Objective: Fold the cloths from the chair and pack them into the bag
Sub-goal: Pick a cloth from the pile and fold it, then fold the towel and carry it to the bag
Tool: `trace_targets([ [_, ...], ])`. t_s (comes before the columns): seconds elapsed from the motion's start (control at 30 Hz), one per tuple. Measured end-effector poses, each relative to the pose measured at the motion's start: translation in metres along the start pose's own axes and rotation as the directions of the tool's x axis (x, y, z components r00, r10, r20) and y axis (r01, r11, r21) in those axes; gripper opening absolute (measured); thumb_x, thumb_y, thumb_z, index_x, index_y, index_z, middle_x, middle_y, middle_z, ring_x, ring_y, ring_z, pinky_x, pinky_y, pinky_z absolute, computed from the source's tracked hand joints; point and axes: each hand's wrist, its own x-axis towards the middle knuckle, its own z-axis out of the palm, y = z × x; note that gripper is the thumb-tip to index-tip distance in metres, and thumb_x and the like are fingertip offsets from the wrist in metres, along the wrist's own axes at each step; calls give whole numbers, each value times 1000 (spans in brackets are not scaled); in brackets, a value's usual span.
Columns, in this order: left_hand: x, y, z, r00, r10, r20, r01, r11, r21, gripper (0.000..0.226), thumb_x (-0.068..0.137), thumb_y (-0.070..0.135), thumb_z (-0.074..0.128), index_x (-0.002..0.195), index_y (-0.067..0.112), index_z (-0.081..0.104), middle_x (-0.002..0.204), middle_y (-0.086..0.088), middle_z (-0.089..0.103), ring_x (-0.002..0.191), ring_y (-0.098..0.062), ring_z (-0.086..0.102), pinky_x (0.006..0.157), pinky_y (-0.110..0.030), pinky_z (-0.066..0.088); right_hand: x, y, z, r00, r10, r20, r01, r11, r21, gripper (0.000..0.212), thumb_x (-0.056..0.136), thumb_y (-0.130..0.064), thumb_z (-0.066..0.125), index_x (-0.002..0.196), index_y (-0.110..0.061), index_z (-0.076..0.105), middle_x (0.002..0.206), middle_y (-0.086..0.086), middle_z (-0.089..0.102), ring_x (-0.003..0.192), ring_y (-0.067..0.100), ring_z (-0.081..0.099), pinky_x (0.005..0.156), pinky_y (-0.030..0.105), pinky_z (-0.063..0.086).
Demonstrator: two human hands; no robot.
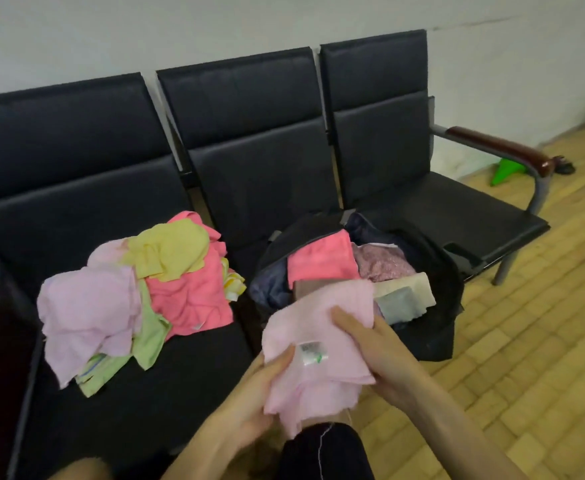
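Pink cloth (319, 323) held beside the open bag (450, 299).
Left hand (260, 393) and right hand (388, 355) clamp its sides; a loose pile (166, 282) lies on the chair (138, 410).

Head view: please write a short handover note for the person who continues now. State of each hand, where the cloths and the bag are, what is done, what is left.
Left hand: grips the light pink cloth at its near edge.
Right hand: pinches the same cloth on its right side, thumb on top.
Bag: open on the chair, with folded cloths already inside.
Unfolded pile: on the chair, left of the bag.
Left: finish this cloth, pack it, then fold and pack the pile.
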Motion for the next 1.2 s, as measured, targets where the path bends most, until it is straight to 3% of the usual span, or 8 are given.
trace_targets([
  [0.1,47,-9,9,997,67,47,-74,984,164,50,88,17,68,136,21,55,124,-7,70,115,-28,66,101,-50,50,27,16,-54,993,-48,-107,26,980,-197,30,94,-27,64,119,-11,66,101,3,76,94,19,73,78,34,61],
  [0.2,91,-13,28,996,82,18,-84,956,282,49,88,17,70,134,23,55,120,1,72,111,-21,68,93,-40,55,54,24,-97,985,-45,-166,-8,952,-307,26,94,-27,64,117,-14,67,98,-3,77,91,13,73,73,27,59],
  [0.3,148,-4,56,995,84,46,-94,939,330,41,95,13,65,132,27,55,120,6,71,110,-16,68,90,-34,57,103,9,-137,979,-59,-195,-18,928,-372,33,93,-34,66,120,-16,65,100,-1,76,92,15,73,79,35,61],
  [0.63,353,40,131,991,120,63,-136,849,510,60,100,19,56,153,30,32,146,3,52,125,-19,55,105,-43,49,285,-59,-218,943,-252,-216,21,694,-720,40,98,-38,56,134,-21,55,124,-1,62,112,21,59,98,39,48],
  [0.73,385,42,137,995,87,47,-98,832,545,62,102,21,50,154,41,22,146,9,45,125,-21,52,88,-42,56,324,-49,-232,945,-242,-219,-48,562,-826,42,98,-43,53,135,-23,51,119,-2,62,109,24,60,94,37,48],
  [0.9,417,24,127,999,35,-5,-22,726,687,73,99,21,50,153,49,11,154,7,36,124,-29,53,80,-55,59,354,-29,-251,945,-197,-260,-165,399,-902,18,99,-37,52,111,-23,52,101,3,66,80,20,59,75,40,51],
  [1.1,423,16,122,993,105,-46,-42,709,704,80,99,17,54,157,40,5,163,8,18,139,-25,37,101,-44,49,351,-38,-251,937,-155,-314,-231,400,-887,39,96,-33,58,131,-16,51,104,11,65,90,30,63,83,46,53],
  [1.2,415,23,119,997,52,-57,0,732,681,75,99,17,54,156,40,11,151,13,32,131,-30,47,77,-41,59,336,-47,-241,944,-101,-314,-264,337,-904,44,97,-33,57,133,-10,47,114,16,63,93,32,60,80,41,48],
])
